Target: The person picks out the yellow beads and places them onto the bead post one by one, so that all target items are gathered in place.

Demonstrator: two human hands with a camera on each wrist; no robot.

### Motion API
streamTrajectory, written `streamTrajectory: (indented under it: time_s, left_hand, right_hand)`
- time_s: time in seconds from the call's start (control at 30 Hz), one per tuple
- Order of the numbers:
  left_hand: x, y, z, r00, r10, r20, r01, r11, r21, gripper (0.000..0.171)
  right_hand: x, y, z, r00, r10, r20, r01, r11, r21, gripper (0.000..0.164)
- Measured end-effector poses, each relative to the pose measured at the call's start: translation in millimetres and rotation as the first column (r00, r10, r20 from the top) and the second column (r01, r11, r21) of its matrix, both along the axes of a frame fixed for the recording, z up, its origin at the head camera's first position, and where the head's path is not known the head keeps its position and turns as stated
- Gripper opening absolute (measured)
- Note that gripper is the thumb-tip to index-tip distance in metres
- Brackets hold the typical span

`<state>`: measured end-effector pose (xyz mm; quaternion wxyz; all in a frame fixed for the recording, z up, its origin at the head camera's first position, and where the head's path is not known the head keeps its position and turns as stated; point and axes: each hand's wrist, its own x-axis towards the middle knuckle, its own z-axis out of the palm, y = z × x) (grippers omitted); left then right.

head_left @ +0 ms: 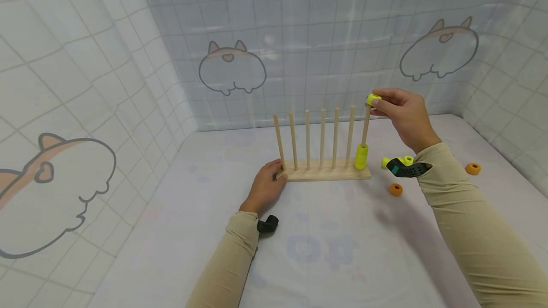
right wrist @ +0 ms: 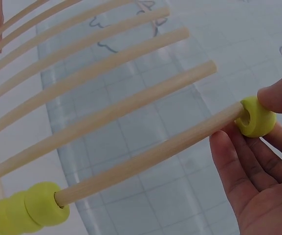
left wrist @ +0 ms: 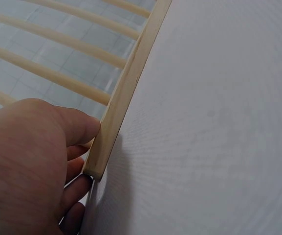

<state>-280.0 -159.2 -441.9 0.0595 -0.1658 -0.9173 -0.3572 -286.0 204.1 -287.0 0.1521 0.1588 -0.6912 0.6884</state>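
Note:
A wooden peg rack (head_left: 325, 174) with a row of upright pegs stands on the table. My left hand (head_left: 267, 187) grips the left end of its base; in the left wrist view the thumb (left wrist: 82, 128) lies on one face, with fingers behind. High at the rightmost peg (head_left: 366, 127), my right hand (head_left: 404, 110) pinches a yellow bead (right wrist: 256, 117) between thumb and fingers. The bead's hole meets the peg's tip. Several yellow beads (head_left: 361, 157) are stacked at the foot of that peg. The other pegs carry no beads.
Loose yellow beads (head_left: 408, 160) lie right of the rack, partly behind the right wrist. One orange bead (head_left: 396, 189) sits in front of them, another orange bead (head_left: 473, 168) farther right. A tile-patterned curtain (head_left: 299, 51) rises behind the white-covered table (head_left: 205, 194).

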Motion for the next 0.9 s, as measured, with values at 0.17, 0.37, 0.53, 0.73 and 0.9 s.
streamTrajectory:
  time_s: [0.17,0.37,0.53,0.73,0.9]
  left_hand:
    - [-0.6,-0.2,-0.3,1.0,-0.001,0.003,0.001,1.0,-0.001,0.044]
    - [-0.8,0.1,-0.5,1.0,0.004,0.003,-0.004,1.0,-0.003,0.045]
    - [0.0,0.0,-0.8,1.0,0.004,0.004,-0.004,1.0,0.003,0.044]
    - [0.7,0.7,0.1,1.0,0.007,0.009,-0.007,1.0,-0.004,0.045]
    - [0.0,0.8,-0.4,1.0,0.008,0.008,-0.007,1.0,-0.01,0.045]
  right_hand:
    - [0.3,-1.3,1.5,1.0,-0.002,0.001,0.002,1.0,0.028,0.037]
    - [2.7,-3.1,3.3,0.999,-0.051,-0.005,0.051,0.99,0.133,0.039]
    - [3.8,-5.1,4.3,0.998,-0.07,0.004,0.068,0.981,0.183,0.04]
    - [3.8,-5.1,3.3,0.996,-0.083,0.024,0.076,0.973,0.217,0.042]
    - [3.2,-4.9,1.7,0.995,-0.09,0.032,0.08,0.97,0.231,0.043]
